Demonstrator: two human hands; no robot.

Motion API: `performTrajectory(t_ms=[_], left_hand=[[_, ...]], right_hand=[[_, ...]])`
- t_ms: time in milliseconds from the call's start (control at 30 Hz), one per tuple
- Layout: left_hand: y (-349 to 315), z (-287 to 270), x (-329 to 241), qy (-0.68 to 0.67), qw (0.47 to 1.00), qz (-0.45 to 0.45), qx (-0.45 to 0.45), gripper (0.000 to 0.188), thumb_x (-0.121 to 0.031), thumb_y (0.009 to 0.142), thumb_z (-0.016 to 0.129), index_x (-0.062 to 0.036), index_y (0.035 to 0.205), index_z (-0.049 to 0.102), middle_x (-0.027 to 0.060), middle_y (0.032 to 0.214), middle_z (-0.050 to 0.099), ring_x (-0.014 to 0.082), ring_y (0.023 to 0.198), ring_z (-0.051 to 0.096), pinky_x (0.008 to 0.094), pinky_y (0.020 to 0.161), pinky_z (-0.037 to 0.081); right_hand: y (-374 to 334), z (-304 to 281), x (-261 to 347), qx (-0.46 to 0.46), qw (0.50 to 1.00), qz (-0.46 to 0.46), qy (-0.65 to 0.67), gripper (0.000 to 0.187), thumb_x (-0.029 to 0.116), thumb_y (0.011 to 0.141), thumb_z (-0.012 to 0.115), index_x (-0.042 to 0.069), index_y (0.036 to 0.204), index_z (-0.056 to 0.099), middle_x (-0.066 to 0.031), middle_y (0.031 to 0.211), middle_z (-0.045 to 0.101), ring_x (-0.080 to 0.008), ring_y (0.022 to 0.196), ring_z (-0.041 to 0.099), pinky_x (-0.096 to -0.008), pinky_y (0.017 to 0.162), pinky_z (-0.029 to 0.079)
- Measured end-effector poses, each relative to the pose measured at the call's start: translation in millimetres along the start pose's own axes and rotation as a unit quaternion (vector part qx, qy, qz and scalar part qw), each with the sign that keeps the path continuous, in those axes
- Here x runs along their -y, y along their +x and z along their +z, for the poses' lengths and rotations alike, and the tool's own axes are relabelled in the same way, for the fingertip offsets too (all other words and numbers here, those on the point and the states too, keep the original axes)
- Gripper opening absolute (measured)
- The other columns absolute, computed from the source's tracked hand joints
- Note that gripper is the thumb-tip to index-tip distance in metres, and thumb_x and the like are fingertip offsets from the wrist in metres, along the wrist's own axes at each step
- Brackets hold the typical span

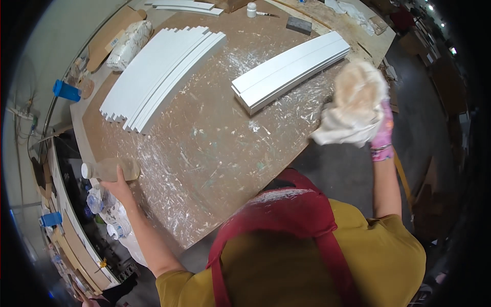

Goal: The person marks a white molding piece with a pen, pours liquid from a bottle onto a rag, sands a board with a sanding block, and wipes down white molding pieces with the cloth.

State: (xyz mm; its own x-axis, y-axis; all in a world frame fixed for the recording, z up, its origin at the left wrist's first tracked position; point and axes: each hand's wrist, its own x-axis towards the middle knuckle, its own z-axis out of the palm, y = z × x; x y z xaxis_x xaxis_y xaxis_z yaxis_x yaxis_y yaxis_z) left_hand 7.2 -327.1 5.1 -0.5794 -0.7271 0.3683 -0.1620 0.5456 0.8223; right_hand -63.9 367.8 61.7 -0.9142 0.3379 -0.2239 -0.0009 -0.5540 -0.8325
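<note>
Hands well apart, to either side of a maroon apron [286, 210]

Gripping a clear bottle [106, 166] in the bare left hand [118, 190], with the thumb across its side and the white cap to the hand's outer left, by the left edge of a brown, paint-spattered worktable [204, 169]

Clutching a bunched off-white cloth [355, 105], tan-stained and blurred, in the pink-gloved right hand [384, 128], with the fingers mostly hidden behind it, at the right edge of the worktable

Just left of the right hand and its cloth, a narrow stack of white strips [291, 69]

Ahead of the left hand, well apart from it, a wider spread of white strips [158, 71] lying side by side

Ahead of the left hand and farther left, a blue cup [66, 90], then a whitish wrapped bundle [130, 45] beside brown cardboard [105, 48]

Farther ahead of the right hand, past the stack, a dark grey block [299, 25], with a small white jar [251, 10] to its left

Just behind the left hand, nearer the body, a white-lidded container [116, 230]
</note>
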Motion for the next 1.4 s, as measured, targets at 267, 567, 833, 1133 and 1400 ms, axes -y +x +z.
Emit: performTrajectory(t_ms=[267, 567, 833, 1133, 1400], left_hand=[[-127.1, 99.2, -143.0, -0.004, 0.976, 0.084, 0.199, 0.094, -0.016, 0.069, 0.078, -0.0043, 0.145, 0.024, 0.0154, 0.144, 0.033, 0.0305, 0.135, 0.030, 0.0486, 0.110, 0.027], [-131.7, 254.4, -234.0, -0.019, 0.844, 0.193, 0.500, 0.080, -0.032, 0.067, 0.078, 0.0022, 0.129, 0.043, 0.0238, 0.126, 0.050, 0.0390, 0.118, 0.047, 0.0454, 0.097, 0.040], [-135.3, 262.6, -242.3, 0.052, 0.854, 0.201, 0.477, 0.080, -0.025, 0.065, 0.079, 0.0023, 0.130, 0.042, 0.0232, 0.127, 0.048, 0.0400, 0.119, 0.046, 0.0440, 0.100, 0.039], [-134.3, 255.6, -246.1, 0.063, 0.852, 0.190, 0.483, 0.079, -0.023, 0.067, 0.080, 0.0017, 0.131, 0.042, 0.0214, 0.126, 0.048, 0.0390, 0.117, 0.047, 0.0431, 0.099, 0.040], [-139.4, 244.5, -229.4, 0.066, 0.869, 0.194, 0.451, 0.095, -0.024, 0.066, 0.081, 0.0030, 0.141, 0.030, 0.0253, 0.132, 0.044, 0.0394, 0.123, 0.042, 0.0434, 0.103, 0.036]], right_hand=[[66.2, 36.7, 40.0, 0.067, 0.914, -0.260, -0.306, 0.034, 0.022, 0.093, 0.055, 0.000, 0.119, 0.058, -0.0086, 0.117, 0.061, -0.0173, 0.109, 0.057, -0.0325, 0.097, 0.045], [79.0, 174.1, -117.5, 0.445, 0.493, -0.468, -0.583, 0.041, 0.030, 0.079, 0.060, 0.010, 0.115, 0.059, -0.0139, 0.113, 0.060, -0.0282, 0.104, 0.058, -0.0435, 0.096, 0.045], [201.1, 110.1, -40.7, 0.215, 0.427, -0.373, -0.795, 0.018, 0.026, 0.084, 0.057, 0.008, 0.084, 0.060, -0.0108, 0.078, 0.061, -0.0236, 0.073, 0.062, -0.0375, 0.063, 0.052], [251.4, 86.6, 49.3, 0.117, 0.676, -0.056, -0.726, 0.032, 0.021, 0.087, 0.056, 0.006, 0.115, 0.060, -0.0104, 0.094, 0.066, -0.0211, 0.085, 0.064, -0.0336, 0.079, 0.053], [223.9, 81.0, 68.2, 0.242, 0.635, -0.333, -0.654, 0.036, 0.022, 0.086, 0.058, 0.001, 0.115, 0.058, -0.0162, 0.106, 0.064, -0.0279, 0.100, 0.061, -0.0361, 0.088, 0.048]])
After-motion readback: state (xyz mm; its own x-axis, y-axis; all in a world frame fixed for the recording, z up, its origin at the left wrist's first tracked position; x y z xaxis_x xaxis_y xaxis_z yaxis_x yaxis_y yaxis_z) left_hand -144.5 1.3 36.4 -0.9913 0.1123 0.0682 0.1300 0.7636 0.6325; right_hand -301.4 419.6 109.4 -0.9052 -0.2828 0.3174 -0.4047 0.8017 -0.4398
